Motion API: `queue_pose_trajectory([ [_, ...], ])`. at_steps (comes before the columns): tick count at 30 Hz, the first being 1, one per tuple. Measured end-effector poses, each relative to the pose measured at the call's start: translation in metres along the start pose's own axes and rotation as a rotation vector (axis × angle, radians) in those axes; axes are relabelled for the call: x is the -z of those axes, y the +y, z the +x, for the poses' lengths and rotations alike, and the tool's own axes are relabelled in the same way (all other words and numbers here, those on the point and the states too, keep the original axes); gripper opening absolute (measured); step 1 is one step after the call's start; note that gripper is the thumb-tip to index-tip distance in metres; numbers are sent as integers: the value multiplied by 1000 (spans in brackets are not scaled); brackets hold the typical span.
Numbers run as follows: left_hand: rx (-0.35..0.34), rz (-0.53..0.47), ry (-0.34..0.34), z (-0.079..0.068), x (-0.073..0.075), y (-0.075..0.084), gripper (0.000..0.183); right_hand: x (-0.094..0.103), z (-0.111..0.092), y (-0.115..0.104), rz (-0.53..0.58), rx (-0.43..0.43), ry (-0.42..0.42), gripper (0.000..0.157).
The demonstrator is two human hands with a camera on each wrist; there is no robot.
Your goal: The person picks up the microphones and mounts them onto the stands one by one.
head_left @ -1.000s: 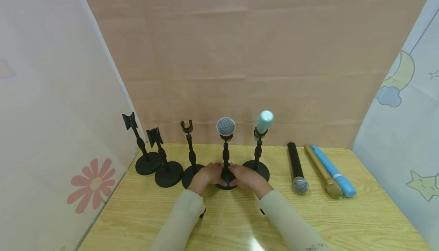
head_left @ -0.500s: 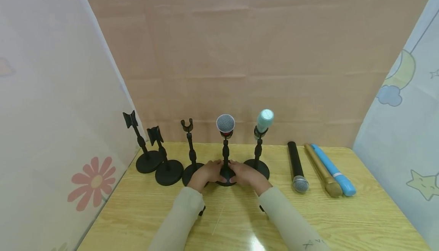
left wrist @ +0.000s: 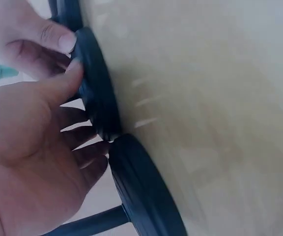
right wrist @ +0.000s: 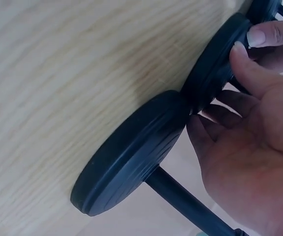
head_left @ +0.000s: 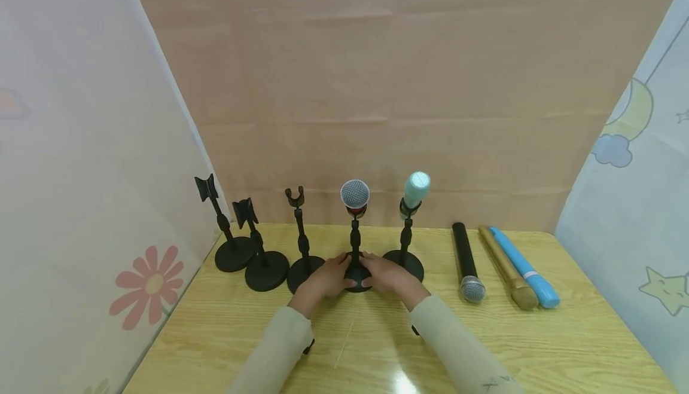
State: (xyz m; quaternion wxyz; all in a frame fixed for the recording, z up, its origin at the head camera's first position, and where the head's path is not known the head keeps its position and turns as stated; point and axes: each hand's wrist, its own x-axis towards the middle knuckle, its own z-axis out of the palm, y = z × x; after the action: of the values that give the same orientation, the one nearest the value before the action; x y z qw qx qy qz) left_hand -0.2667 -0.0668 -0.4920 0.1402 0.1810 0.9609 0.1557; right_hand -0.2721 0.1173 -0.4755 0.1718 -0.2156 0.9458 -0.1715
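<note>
A black desk microphone stand (head_left: 356, 235) stands upright at the middle of the row, cradling a microphone (head_left: 355, 194) with a silver mesh head. My left hand (head_left: 325, 277) holds the left side of its round base (left wrist: 97, 83), thumb at the near edge and fingers along the side. On the opposite side my right hand (head_left: 389, 274) holds the same base, its thumb close to the left thumb in the right wrist view. Just right stands another stand (head_left: 404, 259) bearing a mint-green microphone (head_left: 417, 189). The neighbouring stand (head_left: 302, 244) on the left has an unoccupied cradle.
Two more black stands, one in front (head_left: 266, 270) and one behind (head_left: 234, 254), are at the table's left. On the right lie a black microphone (head_left: 465, 259), a gold one (head_left: 508, 268) and a blue one (head_left: 526, 268). A brown backdrop (head_left: 377, 83) rises behind the wooden table (head_left: 565, 352).
My left hand and forearm have shifted slightly left and nearer to me at the base. The right hand keeps nearly the same place, and the stands stay where they were.
</note>
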Motion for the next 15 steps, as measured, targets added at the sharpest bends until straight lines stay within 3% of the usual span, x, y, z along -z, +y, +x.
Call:
queue_pose_trajectory([
  [6, -82, 2, 61, -22, -6, -9, 68, -6, -18, 1, -67, 26, 132, 55],
  [10, -112, -33, 73, -41, 2, -12, 65, -2, -38, 5, -41, 43, 191, 49],
  [15, -134, -117, 47, -65, 16, -18, 57, 5, -56, 10, -97, 95, 217, 44],
])
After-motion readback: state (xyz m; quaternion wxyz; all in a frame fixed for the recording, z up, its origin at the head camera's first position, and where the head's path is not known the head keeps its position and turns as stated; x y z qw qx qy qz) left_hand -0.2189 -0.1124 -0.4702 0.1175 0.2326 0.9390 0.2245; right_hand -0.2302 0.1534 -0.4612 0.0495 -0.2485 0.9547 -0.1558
